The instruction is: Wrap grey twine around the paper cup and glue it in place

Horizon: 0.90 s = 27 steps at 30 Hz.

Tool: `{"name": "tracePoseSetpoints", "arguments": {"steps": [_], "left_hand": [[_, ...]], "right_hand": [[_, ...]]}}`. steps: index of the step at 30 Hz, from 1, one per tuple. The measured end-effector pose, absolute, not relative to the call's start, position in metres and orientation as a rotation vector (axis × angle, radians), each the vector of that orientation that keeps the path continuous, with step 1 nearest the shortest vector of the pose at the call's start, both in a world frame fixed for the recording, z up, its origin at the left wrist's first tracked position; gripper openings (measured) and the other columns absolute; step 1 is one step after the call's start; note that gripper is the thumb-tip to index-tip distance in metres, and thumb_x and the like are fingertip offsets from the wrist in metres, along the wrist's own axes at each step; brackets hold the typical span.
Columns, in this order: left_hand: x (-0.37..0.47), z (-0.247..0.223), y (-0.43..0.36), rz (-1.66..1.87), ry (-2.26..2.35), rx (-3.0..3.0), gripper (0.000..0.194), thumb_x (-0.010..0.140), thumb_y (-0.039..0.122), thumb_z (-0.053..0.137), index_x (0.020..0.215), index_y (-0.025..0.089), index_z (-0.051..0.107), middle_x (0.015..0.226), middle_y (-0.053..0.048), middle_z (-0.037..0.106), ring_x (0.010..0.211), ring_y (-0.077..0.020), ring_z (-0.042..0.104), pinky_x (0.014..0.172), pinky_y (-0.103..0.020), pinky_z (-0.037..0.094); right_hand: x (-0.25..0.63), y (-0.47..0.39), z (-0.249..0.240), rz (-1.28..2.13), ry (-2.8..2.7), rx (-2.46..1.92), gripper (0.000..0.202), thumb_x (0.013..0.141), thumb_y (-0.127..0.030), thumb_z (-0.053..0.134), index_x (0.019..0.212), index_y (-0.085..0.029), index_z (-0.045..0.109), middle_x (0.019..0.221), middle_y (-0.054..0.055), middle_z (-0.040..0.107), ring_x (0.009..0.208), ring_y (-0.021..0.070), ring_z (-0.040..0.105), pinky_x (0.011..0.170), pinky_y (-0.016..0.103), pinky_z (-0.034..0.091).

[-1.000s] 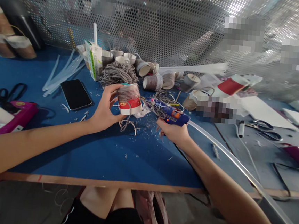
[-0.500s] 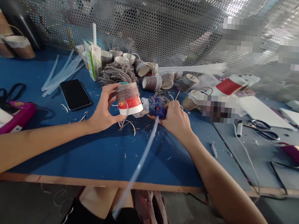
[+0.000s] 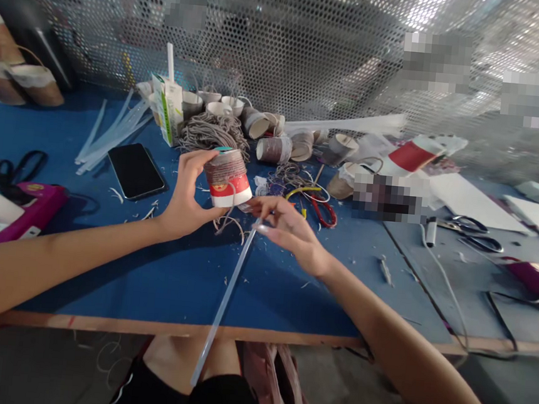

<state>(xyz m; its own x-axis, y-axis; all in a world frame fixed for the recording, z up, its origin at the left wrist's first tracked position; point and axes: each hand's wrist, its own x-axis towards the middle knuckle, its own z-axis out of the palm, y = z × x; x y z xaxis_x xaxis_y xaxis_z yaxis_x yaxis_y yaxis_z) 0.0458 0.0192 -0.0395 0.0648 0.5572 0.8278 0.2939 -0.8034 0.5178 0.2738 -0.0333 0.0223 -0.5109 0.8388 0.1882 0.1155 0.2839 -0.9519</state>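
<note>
My left hand (image 3: 188, 198) grips a paper cup (image 3: 229, 189) from the side, fingers above and thumb below. Grey-brown cord (image 3: 228, 166) is wound round one part of the cup; its red and white part is bare, and a loose cord end hangs below. Just right of the cup, my right hand (image 3: 290, 229) has its fingers and thumb closed at the upper end of a long translucent glue stick (image 3: 225, 305), which slants down past the table edge. Whether the blue glue gun sits behind these fingers is hidden.
Red-handled pliers (image 3: 325, 213) lie beyond my right hand among cord scraps. Behind are a cord heap (image 3: 214, 131) and several cups (image 3: 274, 149). A phone (image 3: 136, 170) lies left, scissors (image 3: 477, 233) right. The wooden table edge (image 3: 168, 329) runs in front.
My right hand has moved left towards the cup, and the blue glue gun seen in it earlier no longer shows clearly. The glue stick's lower end swung left. The pliers came into view.
</note>
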Motion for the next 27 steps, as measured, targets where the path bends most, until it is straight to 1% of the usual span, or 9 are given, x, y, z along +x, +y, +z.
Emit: {"name": "tracePoseSetpoints", "arguments": {"steps": [4,7,10,13,15,18,20,23,27], "left_hand": [[0.047,-0.035,0.015,1.82,0.9,2.254,0.075,0.072,0.045,0.082,0.137,0.032,0.047,0.126,-0.007,0.048,0.121,-0.0304,0.05,0.104,-0.052,0.048],[0.049,-0.032,0.011,1.791,0.984,2.279,0.071,0.074,0.036,0.078,0.137,0.031,0.047,0.124,-0.007,0.048,0.12,-0.0296,0.05,0.104,-0.052,0.048],[0.049,-0.032,0.011,1.76,0.968,2.264,0.073,0.073,0.039,0.079,0.138,0.03,0.046,0.125,-0.007,0.047,0.122,-0.0288,0.049,0.106,-0.051,0.047],[0.047,-0.034,0.013,1.753,0.872,2.217,0.078,0.072,0.047,0.08,0.14,0.031,0.045,0.127,-0.009,0.045,0.124,-0.0288,0.048,0.108,-0.051,0.047],[0.046,-0.035,0.014,1.729,0.818,2.168,0.079,0.072,0.048,0.081,0.141,0.032,0.044,0.129,-0.009,0.044,0.126,-0.0287,0.047,0.108,-0.05,0.048],[0.046,-0.037,0.014,1.666,0.756,2.099,0.082,0.072,0.048,0.082,0.142,0.033,0.042,0.132,-0.01,0.041,0.13,-0.029,0.045,0.106,-0.049,0.05],[0.046,-0.039,0.015,1.649,0.702,2.068,0.082,0.073,0.05,0.081,0.142,0.034,0.041,0.134,-0.011,0.04,0.131,-0.0296,0.045,0.107,-0.05,0.05],[0.044,-0.041,0.017,1.655,0.592,2.019,0.078,0.076,0.056,0.074,0.143,0.035,0.039,0.133,-0.009,0.04,0.127,-0.029,0.048,0.107,-0.051,0.051],[0.04,-0.04,0.02,1.579,0.506,1.955,0.082,0.075,0.061,0.07,0.145,0.034,0.037,0.129,-0.009,0.044,0.124,-0.0287,0.05,0.108,-0.048,0.051]], "right_hand": [[0.258,-0.04,0.016,1.715,-1.692,-0.724,0.037,0.08,-0.052,0.069,0.094,-0.02,0.059,0.11,0.009,0.066,0.116,0.0235,0.06,0.104,0.041,0.043],[0.255,-0.039,0.015,1.905,-1.561,-0.615,0.041,0.077,-0.056,0.068,0.092,-0.018,0.062,0.099,0.009,0.069,0.105,0.0248,0.066,0.102,0.042,0.045],[0.258,-0.036,0.019,1.991,-1.448,-0.541,0.038,0.076,-0.056,0.064,0.081,-0.019,0.063,0.078,0.005,0.066,0.082,0.0227,0.066,0.09,0.042,0.051],[0.263,-0.034,0.026,1.943,-1.352,-0.545,0.033,0.071,-0.055,0.063,0.069,-0.021,0.06,0.06,0.0,0.055,0.06,0.0186,0.056,0.075,0.04,0.054],[0.266,-0.033,0.031,1.848,-1.318,-0.608,0.032,0.07,-0.054,0.061,0.063,-0.022,0.057,0.055,-0.001,0.05,0.054,0.0167,0.049,0.064,0.037,0.053],[0.268,-0.033,0.037,1.691,-1.281,-0.727,0.029,0.072,-0.049,0.055,0.06,-0.022,0.055,0.055,0.0,0.045,0.051,0.0152,0.043,0.055,0.033,0.048],[0.269,-0.032,0.038,1.601,-1.268,-0.817,0.027,0.074,-0.046,0.051,0.061,-0.022,0.054,0.057,0.001,0.045,0.053,0.0158,0.044,0.054,0.031,0.047],[0.27,-0.029,0.036,1.465,-1.288,-0.961,0.027,0.078,-0.047,0.045,0.065,-0.023,0.051,0.064,0.002,0.05,0.062,0.0179,0.051,0.06,0.033,0.051],[0.27,-0.026,0.026,1.281,-1.344,-1.029,0.031,0.081,-0.052,0.044,0.072,-0.023,0.051,0.086,0.007,0.063,0.08,0.0205,0.061,0.071,0.036,0.055]]}}
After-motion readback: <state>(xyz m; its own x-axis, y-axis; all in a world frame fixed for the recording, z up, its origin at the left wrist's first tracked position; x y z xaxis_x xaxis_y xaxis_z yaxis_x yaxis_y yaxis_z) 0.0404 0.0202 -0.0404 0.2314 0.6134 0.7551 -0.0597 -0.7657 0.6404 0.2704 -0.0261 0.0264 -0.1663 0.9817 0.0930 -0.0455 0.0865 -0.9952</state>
